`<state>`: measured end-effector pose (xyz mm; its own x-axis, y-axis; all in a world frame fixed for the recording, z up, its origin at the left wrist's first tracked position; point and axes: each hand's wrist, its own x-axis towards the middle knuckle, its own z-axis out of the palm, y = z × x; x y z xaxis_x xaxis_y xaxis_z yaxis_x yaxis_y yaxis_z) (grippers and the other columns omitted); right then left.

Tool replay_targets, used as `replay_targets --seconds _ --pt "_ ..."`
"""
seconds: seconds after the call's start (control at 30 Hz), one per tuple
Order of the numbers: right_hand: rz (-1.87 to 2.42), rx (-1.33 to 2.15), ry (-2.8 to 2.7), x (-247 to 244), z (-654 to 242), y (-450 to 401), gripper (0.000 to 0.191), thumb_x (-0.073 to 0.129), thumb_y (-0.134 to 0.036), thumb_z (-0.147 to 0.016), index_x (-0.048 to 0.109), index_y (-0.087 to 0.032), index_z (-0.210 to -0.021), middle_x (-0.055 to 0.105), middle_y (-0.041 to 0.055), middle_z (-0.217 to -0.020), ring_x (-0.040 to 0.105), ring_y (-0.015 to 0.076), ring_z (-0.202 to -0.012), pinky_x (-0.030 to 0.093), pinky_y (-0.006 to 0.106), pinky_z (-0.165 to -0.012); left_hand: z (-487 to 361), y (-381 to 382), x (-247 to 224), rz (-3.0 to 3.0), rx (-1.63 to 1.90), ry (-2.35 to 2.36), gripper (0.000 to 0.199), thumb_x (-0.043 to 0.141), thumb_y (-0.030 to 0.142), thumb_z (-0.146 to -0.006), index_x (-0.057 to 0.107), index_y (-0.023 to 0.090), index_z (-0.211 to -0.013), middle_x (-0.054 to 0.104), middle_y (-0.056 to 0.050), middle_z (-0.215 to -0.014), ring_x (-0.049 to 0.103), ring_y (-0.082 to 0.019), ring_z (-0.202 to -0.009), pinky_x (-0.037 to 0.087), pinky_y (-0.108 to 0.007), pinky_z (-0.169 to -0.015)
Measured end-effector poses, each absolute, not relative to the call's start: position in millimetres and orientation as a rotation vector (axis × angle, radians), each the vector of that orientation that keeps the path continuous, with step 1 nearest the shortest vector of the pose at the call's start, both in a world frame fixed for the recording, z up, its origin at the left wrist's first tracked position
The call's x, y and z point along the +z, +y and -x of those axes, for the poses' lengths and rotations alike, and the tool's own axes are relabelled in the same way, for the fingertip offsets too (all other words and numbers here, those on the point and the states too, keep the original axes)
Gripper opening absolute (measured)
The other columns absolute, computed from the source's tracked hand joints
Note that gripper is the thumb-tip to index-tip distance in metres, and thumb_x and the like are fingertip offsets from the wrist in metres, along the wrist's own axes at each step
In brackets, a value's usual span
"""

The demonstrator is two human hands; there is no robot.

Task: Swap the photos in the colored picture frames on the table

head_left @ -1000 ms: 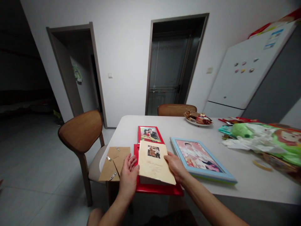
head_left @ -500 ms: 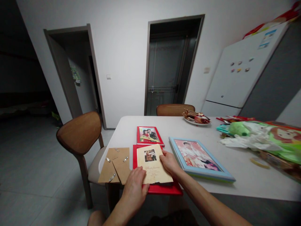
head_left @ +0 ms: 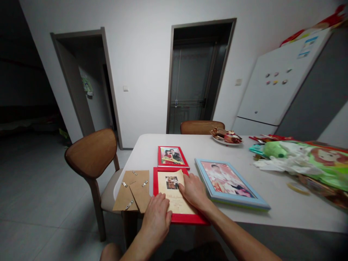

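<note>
A cream printed sheet (head_left: 178,203) with a small picture lies within the red frame (head_left: 187,219) at the table's near edge. My left hand (head_left: 157,214) rests at the lower left of the frame, fingers over its edge and the sheet's side. My right hand (head_left: 194,190) lies on the sheet's right side, its thumb beside the small picture; the upper right corner of the sheet curls up. To the left is a brown backing board (head_left: 140,188) with metal clips. Behind sits a smaller red frame (head_left: 171,156) with a couple's photo. A light blue frame (head_left: 233,185) lies to the right.
A plate (head_left: 228,141) with wrapped items stands at the table's back. Green bags and crumpled white tissue (head_left: 288,163) cover the right side, near a roll of tape (head_left: 298,188). Brown chairs stand left (head_left: 92,154) and behind (head_left: 202,127). A white refrigerator (head_left: 274,87) is back right.
The cream sheet has gone from lying askew over the red frame to sitting lower and straighter inside it. My right hand has shifted onto the sheet, thumb moving inward; my left hand has hardly moved.
</note>
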<state>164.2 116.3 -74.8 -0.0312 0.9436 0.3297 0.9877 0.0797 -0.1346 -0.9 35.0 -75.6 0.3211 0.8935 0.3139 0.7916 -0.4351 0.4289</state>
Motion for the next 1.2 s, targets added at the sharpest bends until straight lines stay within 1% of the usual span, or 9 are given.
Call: replay_targets --seconds 0.13,0.23,0.37,0.5,0.57,0.67,0.83,0.97,1.2 --pt "1.882 -0.177 -1.982 -72.8 -164.0 114.6 0.040 0.045 -0.032 -0.074 0.047 -0.013 -0.109 0.054 0.0110 -0.094 0.048 0.0222 -0.086 0.034 0.030 -0.072 24.2 32.0 -75.5 -2.313 0.925 1.532 0.037 0.044 0.016 -0.072 0.050 0.014 -0.109 0.047 -0.013 -0.121 0.041 -0.022 -0.114 0.034 -0.040 -0.095" --pt "1.771 -0.062 -2.008 -65.4 -153.0 107.9 0.042 0.045 -0.031 -0.075 0.045 -0.014 -0.114 0.052 0.0116 -0.101 0.046 0.0217 -0.091 0.033 0.030 -0.075 62.7 30.9 -79.5 -2.264 0.893 1.677 0.045 0.051 0.019 -0.067 0.048 0.016 -0.112 0.044 -0.012 -0.125 0.037 -0.024 -0.117 0.031 -0.043 -0.096" --pt "1.450 0.191 -2.233 -54.6 -112.4 88.4 0.035 0.041 -0.036 -0.078 0.054 -0.019 -0.105 0.056 0.0088 -0.097 0.046 0.0199 -0.090 0.031 0.030 -0.077 113.1 35.9 -94.8 -2.141 0.801 2.026 0.051 0.059 0.020 -0.057 0.050 0.017 -0.107 0.046 -0.012 -0.123 0.037 -0.029 -0.116 0.029 -0.048 -0.095" --pt "1.252 0.243 -2.421 -55.0 -64.2 67.9 0.044 0.047 -0.051 -0.070 0.054 -0.021 -0.102 0.056 0.0076 -0.092 0.045 0.0223 -0.089 0.029 0.035 -0.079 134.3 46.3 -110.3 -2.148 0.919 2.051 0.042 0.053 0.018 -0.060 0.052 0.017 -0.101 0.051 -0.009 -0.116 0.043 -0.026 -0.111 0.034 -0.042 -0.093" --pt "1.257 0.235 -2.446 -58.5 -48.6 63.4 0.046 0.053 -0.051 -0.064 0.055 -0.020 -0.098 0.053 0.0084 -0.093 0.044 0.0240 -0.090 0.030 0.038 -0.078 136.6 50.4 -111.9 -2.144 0.965 2.047 0.038 0.053 0.017 -0.060 0.053 0.018 -0.098 0.054 -0.008 -0.113 0.047 -0.025 -0.108 0.037 -0.041 -0.092" --pt "1.270 0.299 -2.339 -60.0 -41.9 63.4 0.040 0.057 -0.036 -0.063 0.055 -0.021 -0.099 0.051 0.0081 -0.095 0.044 0.0227 -0.088 0.033 0.036 -0.076 134.3 51.6 -103.2 -2.114 1.041 2.061 0.034 0.056 0.020 -0.060 0.055 0.017 -0.094 0.056 -0.010 -0.109 0.050 -0.025 -0.103 0.040 -0.040 -0.090" --pt "1.166 0.432 -2.098 -43.3 -72.0 61.2 0.046 0.054 -0.020 -0.060 0.052 -0.020 -0.106 0.051 0.0065 -0.097 0.044 0.0196 -0.092 0.035 0.033 -0.082 108.7 42.8 -76.7 -2.141 1.183 1.931 0.034 0.059 0.021 -0.061 0.056 0.018 -0.095 0.058 -0.009 -0.107 0.051 -0.024 -0.103 0.040 -0.040 -0.090" --pt "1.178 0.444 -2.065 -35.6 -121.7 50.6 0.042 0.050 -0.016 -0.059 0.054 -0.020 -0.100 0.050 0.0067 -0.101 0.044 0.0197 -0.096 0.034 0.034 -0.086 66.7 37.6 -70.2 -2.196 1.160 1.728 0.039 0.061 0.016 -0.061 0.055 0.017 -0.099 0.056 -0.011 -0.111 0.050 -0.024 -0.105 0.039 -0.041 -0.091" --pt "1.391 0.380 -2.073 -51.1 -186.3 45.9 0.038 0.047 -0.016 -0.060 0.058 -0.016 -0.096 0.052 0.0092 -0.100 0.046 0.0209 -0.096 0.035 0.036 -0.087 5.8 42.8 -70.9 -2.293 0.884 1.517 0.039 0.066 0.013 -0.059 0.056 0.014 -0.096 0.055 -0.014 -0.112 0.048 -0.026 -0.106 0.040 -0.041 -0.090"
